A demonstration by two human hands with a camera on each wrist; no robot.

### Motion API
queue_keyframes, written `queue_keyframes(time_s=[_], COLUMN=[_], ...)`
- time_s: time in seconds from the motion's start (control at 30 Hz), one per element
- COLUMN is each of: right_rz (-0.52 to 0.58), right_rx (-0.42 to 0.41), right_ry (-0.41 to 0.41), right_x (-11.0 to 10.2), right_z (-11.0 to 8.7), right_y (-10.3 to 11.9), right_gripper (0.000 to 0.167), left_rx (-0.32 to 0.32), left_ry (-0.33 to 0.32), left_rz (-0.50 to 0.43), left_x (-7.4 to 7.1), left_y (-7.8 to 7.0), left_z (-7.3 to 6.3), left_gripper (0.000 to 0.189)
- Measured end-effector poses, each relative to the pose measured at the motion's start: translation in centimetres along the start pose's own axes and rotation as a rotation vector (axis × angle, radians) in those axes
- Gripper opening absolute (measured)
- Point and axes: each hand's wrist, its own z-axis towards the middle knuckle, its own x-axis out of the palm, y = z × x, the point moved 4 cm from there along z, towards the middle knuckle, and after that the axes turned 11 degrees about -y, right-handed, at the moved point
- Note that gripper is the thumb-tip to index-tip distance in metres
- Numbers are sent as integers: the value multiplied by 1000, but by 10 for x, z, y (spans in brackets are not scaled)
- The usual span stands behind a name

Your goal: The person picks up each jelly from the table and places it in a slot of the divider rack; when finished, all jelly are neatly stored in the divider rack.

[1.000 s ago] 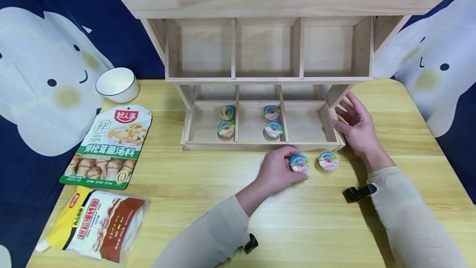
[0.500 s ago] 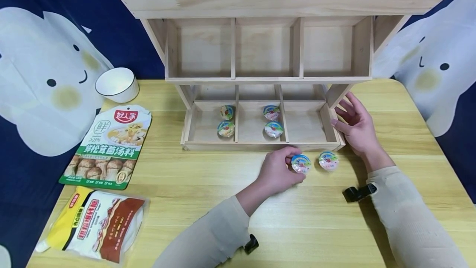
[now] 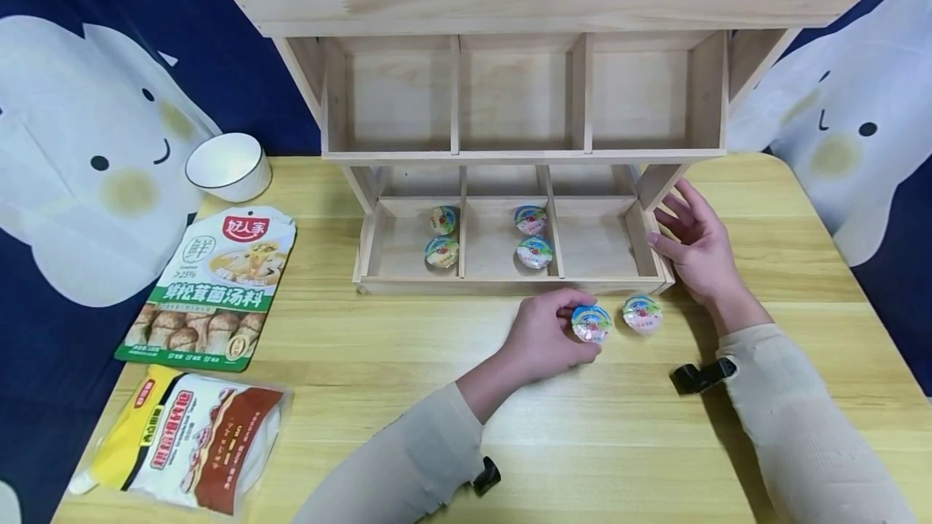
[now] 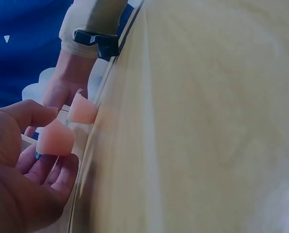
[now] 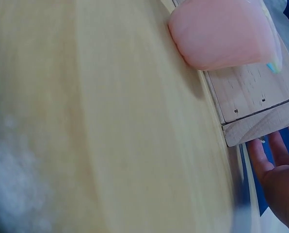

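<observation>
In the head view my left hand [image 3: 546, 338] holds a jelly cup [image 3: 591, 323] with a blue printed lid between thumb and fingers, just in front of the wooden drawer [image 3: 437, 287]. The left wrist view shows this cup's pink body [image 4: 57, 140] between the fingers. Another pink jelly cup [image 3: 642, 314] stands on the table to its right, near the drawer's front corner. My right hand [image 3: 699, 253] rests its thumb against the drawer's right side, fingers extended behind. Several jelly cups lie inside: yellowish ones [image 3: 442, 252] in the left compartment, pinkish ones [image 3: 535, 252] in the middle.
Above the drawer a wooden shelf [image 3: 524, 158] with three compartments overhangs the table [image 3: 408, 370]. At the left are a white bowl [image 3: 229, 168], a green-and-white soup seasoning pouch [image 3: 211, 289] and a bag with yellow and brown printing [image 3: 189, 439].
The held jelly cup has shifted slightly right and towards the front, and more of its lid shows beside my left fingers. My right hand keeps its place at the drawer's side.
</observation>
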Motion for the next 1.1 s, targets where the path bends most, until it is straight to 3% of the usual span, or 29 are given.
queue_keyframes(time_s=[0.27,0.7,0.93,1.1], right_rz=[16,21,35,54], right_rx=[-1,5,20,28], right_ry=[2,16,17,12], right_x=[0,2,2,1], right_z=[1,1,1,0], right_y=[-1,1,0,-1], right_gripper=[86,85,84,85], left_rx=[27,95,139,133], left_ry=[11,-9,-41,-74], left_rz=[-18,-114,-109,-132], left_x=[-9,-16,-13,-5], left_y=[-14,-45,-55,-54], left_z=[6,30,50,63], left_gripper=[51,51,52,54])
